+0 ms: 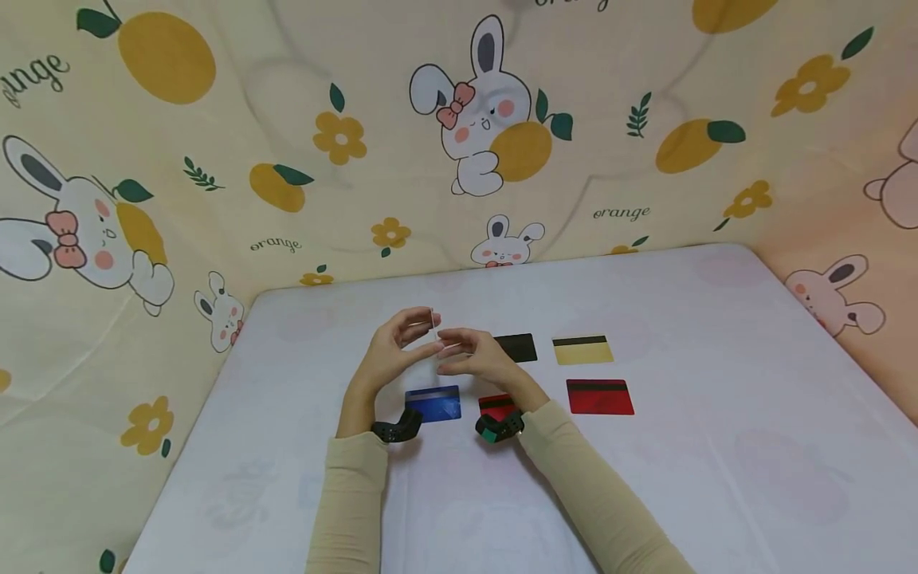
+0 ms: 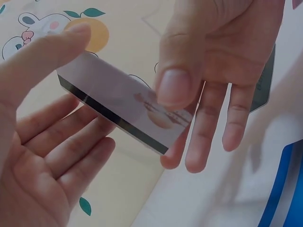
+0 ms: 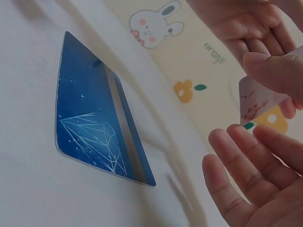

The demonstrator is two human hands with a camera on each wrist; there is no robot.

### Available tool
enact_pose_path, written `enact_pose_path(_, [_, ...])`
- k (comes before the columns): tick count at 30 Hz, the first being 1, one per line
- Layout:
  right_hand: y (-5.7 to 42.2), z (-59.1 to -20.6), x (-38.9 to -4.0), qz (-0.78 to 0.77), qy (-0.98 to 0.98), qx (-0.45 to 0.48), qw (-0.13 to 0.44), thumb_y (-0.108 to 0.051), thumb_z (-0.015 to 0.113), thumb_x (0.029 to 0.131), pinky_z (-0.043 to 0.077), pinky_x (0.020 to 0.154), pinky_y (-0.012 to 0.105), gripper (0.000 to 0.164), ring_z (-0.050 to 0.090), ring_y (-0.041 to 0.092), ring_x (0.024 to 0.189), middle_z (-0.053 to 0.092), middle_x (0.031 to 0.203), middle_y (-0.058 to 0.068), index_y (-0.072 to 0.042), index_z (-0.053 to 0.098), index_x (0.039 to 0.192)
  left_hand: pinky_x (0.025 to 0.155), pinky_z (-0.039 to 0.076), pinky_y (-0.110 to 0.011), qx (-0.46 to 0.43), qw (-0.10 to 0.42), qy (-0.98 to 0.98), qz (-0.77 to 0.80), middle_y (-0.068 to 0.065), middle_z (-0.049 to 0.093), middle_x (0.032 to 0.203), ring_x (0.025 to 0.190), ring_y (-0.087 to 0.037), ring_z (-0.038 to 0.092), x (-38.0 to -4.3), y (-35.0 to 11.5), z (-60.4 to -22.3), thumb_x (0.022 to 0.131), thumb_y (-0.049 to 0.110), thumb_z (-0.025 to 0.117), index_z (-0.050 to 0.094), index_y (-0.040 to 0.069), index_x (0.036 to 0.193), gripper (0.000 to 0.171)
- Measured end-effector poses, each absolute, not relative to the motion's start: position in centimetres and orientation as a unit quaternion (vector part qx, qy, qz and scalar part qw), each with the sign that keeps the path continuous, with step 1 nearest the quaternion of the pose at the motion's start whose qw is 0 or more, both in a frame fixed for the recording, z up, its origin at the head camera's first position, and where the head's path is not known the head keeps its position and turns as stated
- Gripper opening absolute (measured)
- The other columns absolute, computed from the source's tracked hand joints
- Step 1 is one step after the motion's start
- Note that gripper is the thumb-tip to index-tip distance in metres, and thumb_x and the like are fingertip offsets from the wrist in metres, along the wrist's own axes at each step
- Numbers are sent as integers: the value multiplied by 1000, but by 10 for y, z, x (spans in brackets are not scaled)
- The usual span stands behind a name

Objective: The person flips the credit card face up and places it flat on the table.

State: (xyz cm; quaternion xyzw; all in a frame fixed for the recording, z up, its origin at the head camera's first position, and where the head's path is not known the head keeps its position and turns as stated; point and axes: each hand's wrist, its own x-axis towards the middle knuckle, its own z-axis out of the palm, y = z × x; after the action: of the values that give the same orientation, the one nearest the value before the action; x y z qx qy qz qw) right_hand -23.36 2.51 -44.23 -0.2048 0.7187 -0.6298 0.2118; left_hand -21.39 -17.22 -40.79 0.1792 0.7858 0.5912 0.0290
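Note:
Above the table, both hands hold a white card (image 2: 102, 87) with a black stripe along one long edge and a printed picture near one end. Seen from the head, the card is almost edge-on between the fingers. My left hand (image 1: 390, 351) pinches one end, its thumb at the corner and its fingers behind. At the other end my right hand (image 1: 482, 355) has its thumb across the face, fingertips behind. Below the hands lies a blue card (image 1: 433, 405) with a diamond drawing. A red card (image 1: 495, 406) is partly hidden by the right wrist.
Past the right hand, a black card (image 1: 521, 347) and a gold card (image 1: 583, 351) lie on the white table (image 1: 717, 446), with another red card (image 1: 600, 398) nearer. A patterned cloth (image 1: 402, 96) with rabbits and oranges hangs behind. Each wrist wears a black band.

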Motion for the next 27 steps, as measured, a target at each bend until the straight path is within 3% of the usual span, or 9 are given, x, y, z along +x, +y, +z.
enact_pose_path(18, [28, -444, -234, -628, 719, -211, 209, -6, 73, 82, 54, 94, 31, 54, 67, 23, 107, 60, 128, 27, 0, 55, 132, 107, 37, -57, 183, 26, 766, 616, -25, 56, 134, 130, -38, 53, -212, -172, -404, 85, 6, 71, 47, 0, 133, 54])
enact_pose_path(27, [26, -442, -238, -614, 734, -203, 209, -8, 75, 81, 53, 84, 22, 54, 64, 6, 89, 65, 118, 23, 1, 56, 130, 109, 42, -43, 194, 3, 781, 593, -26, 56, 134, 128, -38, 54, -214, -170, -404, 87, 2, 67, 42, 1, 140, 59])
